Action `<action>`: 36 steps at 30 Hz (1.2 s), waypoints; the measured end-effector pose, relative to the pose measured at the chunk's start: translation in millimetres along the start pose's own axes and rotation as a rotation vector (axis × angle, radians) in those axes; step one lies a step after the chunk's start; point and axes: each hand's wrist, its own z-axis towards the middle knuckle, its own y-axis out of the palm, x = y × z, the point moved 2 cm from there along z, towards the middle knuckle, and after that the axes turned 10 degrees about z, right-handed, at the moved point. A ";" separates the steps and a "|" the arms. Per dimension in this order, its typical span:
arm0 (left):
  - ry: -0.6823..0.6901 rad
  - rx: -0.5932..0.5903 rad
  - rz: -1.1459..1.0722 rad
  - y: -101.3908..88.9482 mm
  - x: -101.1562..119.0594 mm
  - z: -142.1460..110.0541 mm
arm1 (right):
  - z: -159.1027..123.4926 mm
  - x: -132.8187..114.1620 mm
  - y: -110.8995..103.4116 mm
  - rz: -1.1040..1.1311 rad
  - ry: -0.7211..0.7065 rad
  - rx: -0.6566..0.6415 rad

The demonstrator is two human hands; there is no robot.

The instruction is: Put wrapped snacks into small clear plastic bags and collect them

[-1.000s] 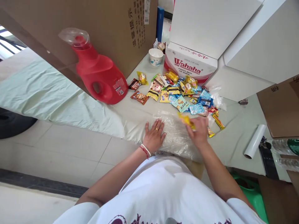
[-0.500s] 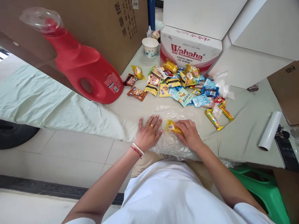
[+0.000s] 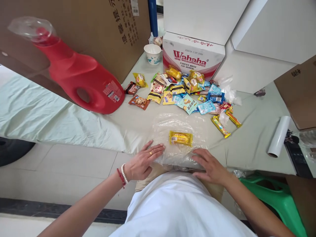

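A yellow wrapped snack [image 3: 181,138] lies on a sheet of clear plastic film [image 3: 163,123] at the table's front edge. My left hand [image 3: 145,160] rests at the film's left side, fingers stretched out, apart from the snack and holding nothing. On the other side, my right hand [image 3: 209,166] is near the film's right front part, fingers spread and nothing in them. Whether its fingertips touch the film I cannot tell. Beyond the film lies a pile of packaged snacks [image 3: 189,103] in yellow, blue, green and brown wrappers.
A red jug [image 3: 91,82] stands at the left before a brown carton [image 3: 98,33]. Behind the pile are a Wahaba-style water box printed Wahaha [image 3: 192,56] and a paper cup [image 3: 153,54]. A white roll [image 3: 279,136] lies right; a green stool [image 3: 276,194] is below.
My right hand has let go of the yellow snack and drawn back toward me. My left hand has moved down and left to the film's near edge. The view has shifted slightly.
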 end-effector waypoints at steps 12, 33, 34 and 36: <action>-0.537 0.204 -0.308 -12.1 -30.6 37.0 | 41.5 30.8 -39.4 0.286 0.364 0.135; -0.490 0.121 0.131 5.3 29.5 114.7 | 195.3 70.1 -17.0 -0.332 0.491 -0.154; -0.514 0.103 0.148 8.8 26.0 116.5 | 197.2 70.3 -18.6 -0.311 0.480 -0.178; -0.552 0.102 0.187 11.7 23.0 116.5 | 196.5 63.5 -26.4 -0.294 0.365 -0.179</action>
